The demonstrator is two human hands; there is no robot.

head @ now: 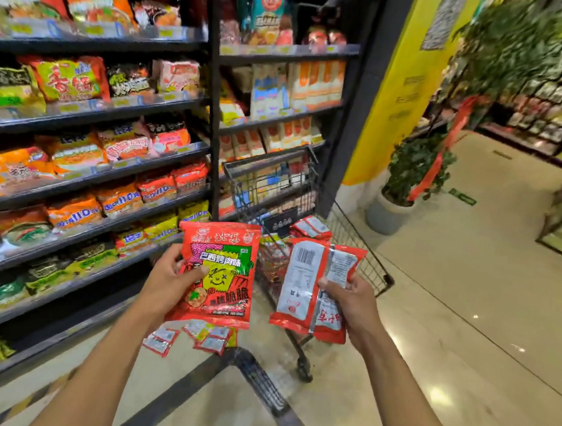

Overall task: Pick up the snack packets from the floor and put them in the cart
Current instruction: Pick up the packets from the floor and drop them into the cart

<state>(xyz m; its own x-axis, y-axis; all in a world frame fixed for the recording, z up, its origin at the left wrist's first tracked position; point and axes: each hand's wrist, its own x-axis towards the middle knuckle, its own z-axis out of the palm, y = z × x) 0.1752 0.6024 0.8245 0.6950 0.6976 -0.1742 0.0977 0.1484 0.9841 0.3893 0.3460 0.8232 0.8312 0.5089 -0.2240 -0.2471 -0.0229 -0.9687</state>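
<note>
My left hand [170, 279] grips a red snack packet [224, 272] with its printed front toward me, thumb across its left side. My right hand [350, 298] holds another red packet [303, 283] back side up, showing a barcode, with what looks like a second one behind it. Both are held in front of the black wire cart [371, 256], which stands just ahead and holds red packets [310, 227] inside. Several more red packets [188, 336] lie on the floor below my left hand.
Shelves of noodle and snack bags [83, 145] run along the left, close to the cart. A potted plant [410, 177] stands by a yellow pillar [398, 86] behind the cart. Tiled aisle floor [468, 316] stretches to the right toward more shelving.
</note>
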